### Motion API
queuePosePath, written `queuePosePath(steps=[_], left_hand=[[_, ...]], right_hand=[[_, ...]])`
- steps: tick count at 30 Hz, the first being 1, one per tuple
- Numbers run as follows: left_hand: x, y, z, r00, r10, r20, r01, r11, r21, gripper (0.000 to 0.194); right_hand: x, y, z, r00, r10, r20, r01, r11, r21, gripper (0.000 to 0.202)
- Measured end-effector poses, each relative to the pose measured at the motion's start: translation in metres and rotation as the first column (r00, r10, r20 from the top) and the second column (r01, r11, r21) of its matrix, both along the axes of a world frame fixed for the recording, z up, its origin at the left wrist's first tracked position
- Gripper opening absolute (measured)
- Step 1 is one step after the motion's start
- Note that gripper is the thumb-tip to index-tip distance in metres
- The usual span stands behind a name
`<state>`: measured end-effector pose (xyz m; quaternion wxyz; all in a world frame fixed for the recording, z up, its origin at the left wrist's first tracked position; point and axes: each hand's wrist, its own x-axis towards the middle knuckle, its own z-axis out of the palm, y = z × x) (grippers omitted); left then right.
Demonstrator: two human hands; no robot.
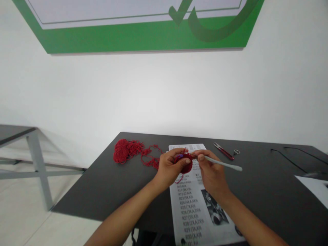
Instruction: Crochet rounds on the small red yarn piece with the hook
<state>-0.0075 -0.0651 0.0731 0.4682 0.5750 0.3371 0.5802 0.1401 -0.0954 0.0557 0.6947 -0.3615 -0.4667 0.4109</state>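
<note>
My left hand (169, 165) is closed on a small round piece of dark red crochet work (188, 167), thumb across its front. A bit of purple, perhaps a stitch marker, shows near its top edge. In my right hand (210, 171) is a crochet hook (228, 165) with a pale grey handle pointing right; its metal tip meets the edge of the crochet piece. Red yarn (151, 160) trails over the table from a loose ball (123, 151) on the left toward my left hand. Whether the tip has a loop on it is too small to tell.
A printed pattern sheet (183, 208) lies under my hands on the dark table (138, 191). Red-handled thread snips (223, 151) with a metal ring lie at the back right. Eyeglasses (289, 160) and another white paper (314, 188) are at the far right. A wall stands behind.
</note>
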Motion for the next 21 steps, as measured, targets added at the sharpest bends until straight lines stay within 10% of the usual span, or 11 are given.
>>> queuePosePath(steps=[21], left_hand=[[-0.002, 0.001, -0.005, 0.986, 0.073, -0.152, -0.058, 0.993, 0.106, 0.027]], right_hand=[[0.005, -0.009, 0.004, 0.809, -0.365, 0.461, 0.131, 0.877, 0.463, 0.009]])
